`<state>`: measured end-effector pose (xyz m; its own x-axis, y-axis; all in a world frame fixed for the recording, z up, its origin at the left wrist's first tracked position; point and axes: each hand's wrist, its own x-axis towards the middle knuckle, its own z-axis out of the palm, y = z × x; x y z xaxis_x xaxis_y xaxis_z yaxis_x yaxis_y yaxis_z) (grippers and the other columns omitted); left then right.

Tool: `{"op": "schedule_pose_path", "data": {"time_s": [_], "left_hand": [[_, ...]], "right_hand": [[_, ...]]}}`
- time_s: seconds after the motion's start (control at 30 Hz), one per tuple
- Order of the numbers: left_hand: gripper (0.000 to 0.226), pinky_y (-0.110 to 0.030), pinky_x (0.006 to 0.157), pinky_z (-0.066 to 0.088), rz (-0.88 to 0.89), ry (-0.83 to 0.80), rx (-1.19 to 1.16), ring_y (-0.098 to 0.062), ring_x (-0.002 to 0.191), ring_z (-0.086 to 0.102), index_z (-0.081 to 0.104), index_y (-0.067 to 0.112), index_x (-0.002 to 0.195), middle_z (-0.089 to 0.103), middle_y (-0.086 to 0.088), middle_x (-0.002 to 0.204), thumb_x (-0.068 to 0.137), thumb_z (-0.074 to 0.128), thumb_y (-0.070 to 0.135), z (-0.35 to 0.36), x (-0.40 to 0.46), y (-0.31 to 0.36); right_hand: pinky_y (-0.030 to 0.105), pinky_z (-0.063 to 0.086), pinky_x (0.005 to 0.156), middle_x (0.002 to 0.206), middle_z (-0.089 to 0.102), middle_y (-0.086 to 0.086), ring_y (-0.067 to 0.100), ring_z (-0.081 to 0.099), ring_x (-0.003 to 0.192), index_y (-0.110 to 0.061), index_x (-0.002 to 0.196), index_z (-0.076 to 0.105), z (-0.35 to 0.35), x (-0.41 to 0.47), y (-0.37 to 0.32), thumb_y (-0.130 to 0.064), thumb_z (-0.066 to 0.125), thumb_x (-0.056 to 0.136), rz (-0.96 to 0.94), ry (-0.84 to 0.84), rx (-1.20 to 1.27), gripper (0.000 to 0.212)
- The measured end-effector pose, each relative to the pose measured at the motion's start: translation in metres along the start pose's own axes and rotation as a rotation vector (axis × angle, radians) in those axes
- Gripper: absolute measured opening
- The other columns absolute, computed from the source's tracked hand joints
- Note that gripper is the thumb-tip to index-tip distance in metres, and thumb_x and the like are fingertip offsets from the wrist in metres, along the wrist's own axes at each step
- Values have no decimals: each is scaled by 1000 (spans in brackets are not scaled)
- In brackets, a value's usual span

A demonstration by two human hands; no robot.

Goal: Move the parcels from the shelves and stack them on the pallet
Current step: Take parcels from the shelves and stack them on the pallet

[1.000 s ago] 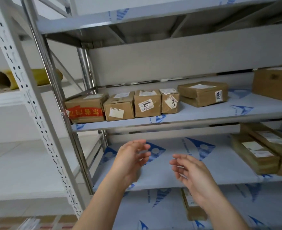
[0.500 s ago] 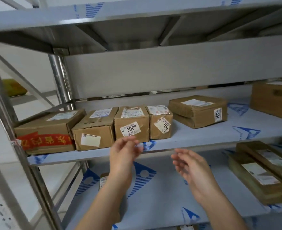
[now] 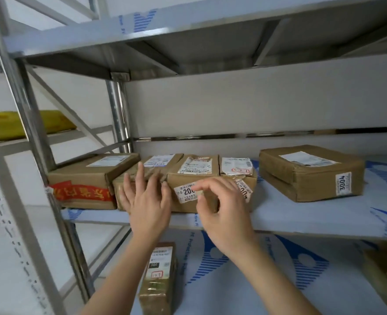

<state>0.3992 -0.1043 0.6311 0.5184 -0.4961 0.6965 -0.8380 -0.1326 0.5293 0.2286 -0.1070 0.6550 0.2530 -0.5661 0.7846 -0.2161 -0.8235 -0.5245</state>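
Shelf [image 3: 279, 214]: 5 parcels along the front edge for easy reach. Left hand [image 3: 145, 201] flat, fingers spread, on second parcel [image 3: 142, 176]. Right hand [image 3: 222, 212] loosely curled, empty, before third parcel [image 3: 194, 176]. Pallet unseen.

Both forearms are reaching up and forward. The left hand [image 3: 145, 201] is spreading its straight fingers, palm facing away. The right hand [image 3: 222, 208] is hanging with fingers loosely curled, gripping nothing.
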Motion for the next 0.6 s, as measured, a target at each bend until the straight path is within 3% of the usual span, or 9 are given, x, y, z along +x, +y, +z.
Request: {"op": "schedule_pose_path", "data": {"time_s": [0.07, 0.13, 0.2, 0.4, 0.6], "left_hand": [[58, -48, 120, -11, 4, -47, 48, -22, 152, -5, 51, 37, 136, 18, 7, 164, 89, 21, 56, -2, 1, -6], [54, -55, 120, -6, 26, -89, 80, -22, 151, -2, 49, 37, 137, 29, 7, 158, 92, 25, 56, -6, 2, -11], [44, -61, 118, 3, 38, -133, 103, -23, 149, 2, 49, 37, 137, 36, 8, 152, 97, 38, 53, -10, 6, -14], [50, -65, 112, 20, 107, -143, 181, -32, 143, 13, 50, 34, 136, 44, 1, 144, 89, 60, 49, -10, 8, -20], [47, -65, 109, 23, 110, -112, 197, -33, 142, 16, 51, 34, 134, 45, 0, 143, 89, 61, 48, -7, 8, -20]], "right_hand": [[42, 28, 111, 128, 59, -9, 14, 46, 127, -28, 114, 65, 17, 7, 7, -25, 61, 85, -176, 4, -381, 30], [60, 8, 114, 142, 51, -6, 23, 36, 139, -33, 130, 55, 29, 13, 12, -40, 67, 82, -153, -79, -603, 49], [69, 4, 112, 143, 52, -4, 28, 38, 139, -34, 137, 50, 37, 14, 20, -48, 73, 78, -92, -142, -686, 65], [71, 8, 111, 135, 58, -4, 28, 48, 129, -37, 138, 52, 41, 18, 36, -28, 80, 77, -54, -39, -777, 68], [69, 6, 113, 135, 57, -5, 28, 44, 133, -36, 136, 53, 34, 21, 47, -20, 81, 74, 14, 14, -816, 69]]}}
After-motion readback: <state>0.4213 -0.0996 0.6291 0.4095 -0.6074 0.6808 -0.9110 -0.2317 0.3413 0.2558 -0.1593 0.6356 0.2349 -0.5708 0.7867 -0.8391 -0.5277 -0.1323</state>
